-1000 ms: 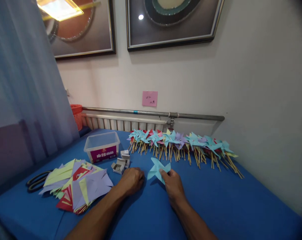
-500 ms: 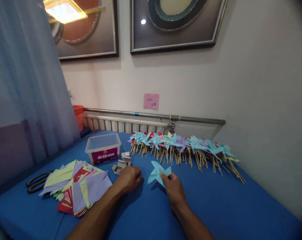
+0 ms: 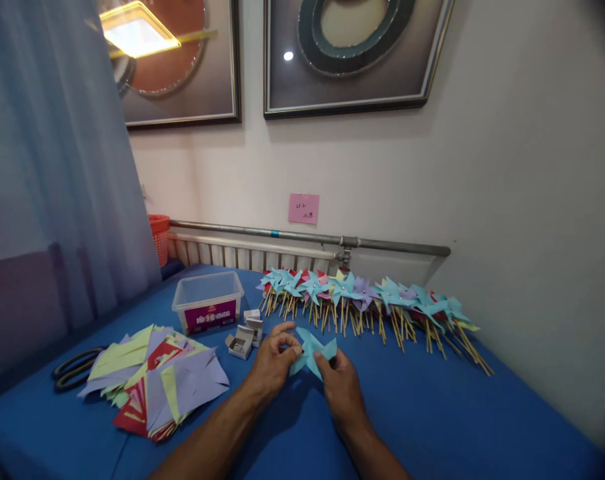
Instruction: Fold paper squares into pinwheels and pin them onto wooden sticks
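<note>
A light blue paper pinwheel (image 3: 312,352) is held above the blue tabletop, its folded blades facing me. My right hand (image 3: 345,390) is closed on its right side, thumb on the front and fingers behind. At the pinwheel's left edge is my left hand (image 3: 276,360), thumb and index finger pinched together. Whatever is between those fingertips is too small to make out. Just beyond the left hand stand small white open boxes (image 3: 241,341); what lies inside is unclear.
Finished pinwheels on sticks (image 3: 365,293) lie in a long row along the back. To the left are a pile of cut coloured paper (image 3: 187,387), black scissor handles (image 3: 77,367) and a clear plastic tub (image 3: 207,293). A red basket (image 3: 159,237) stands behind, beside the curtain (image 3: 67,167).
My left hand has moved from beside the small boxes to the pinwheel's left edge, fingers now pinched. The pinwheel in my right hand has shifted slightly left and turned a little.
</note>
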The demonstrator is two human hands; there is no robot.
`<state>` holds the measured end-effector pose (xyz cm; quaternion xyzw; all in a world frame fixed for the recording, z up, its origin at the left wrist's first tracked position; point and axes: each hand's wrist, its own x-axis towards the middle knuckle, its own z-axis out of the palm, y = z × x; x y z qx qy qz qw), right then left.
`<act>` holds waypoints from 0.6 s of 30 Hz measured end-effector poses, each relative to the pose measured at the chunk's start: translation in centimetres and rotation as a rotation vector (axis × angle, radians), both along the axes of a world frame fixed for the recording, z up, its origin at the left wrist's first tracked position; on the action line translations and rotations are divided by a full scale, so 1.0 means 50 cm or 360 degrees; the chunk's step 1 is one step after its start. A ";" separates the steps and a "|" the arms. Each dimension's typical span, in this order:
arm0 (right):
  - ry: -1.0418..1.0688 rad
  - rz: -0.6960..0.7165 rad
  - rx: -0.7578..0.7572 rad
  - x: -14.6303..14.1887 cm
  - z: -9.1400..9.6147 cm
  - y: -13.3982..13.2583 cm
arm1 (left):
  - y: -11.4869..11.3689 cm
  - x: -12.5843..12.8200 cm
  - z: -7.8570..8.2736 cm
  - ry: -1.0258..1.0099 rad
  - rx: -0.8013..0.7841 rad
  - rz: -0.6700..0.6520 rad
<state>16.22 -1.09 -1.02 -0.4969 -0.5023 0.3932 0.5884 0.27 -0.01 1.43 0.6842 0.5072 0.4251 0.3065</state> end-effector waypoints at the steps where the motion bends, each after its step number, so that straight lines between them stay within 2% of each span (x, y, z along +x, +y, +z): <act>1: 0.0004 0.0007 0.0005 -0.002 -0.002 0.001 | -0.003 0.001 0.000 0.0046 0.0029 -0.0013; 8: 0.0085 0.0121 0.0023 -0.016 -0.003 -0.007 | -0.019 -0.006 0.009 0.0450 0.0268 -0.0051; 18: 0.0084 0.0155 -0.0010 -0.017 0.008 -0.013 | -0.016 -0.010 0.007 0.0290 0.0257 -0.0154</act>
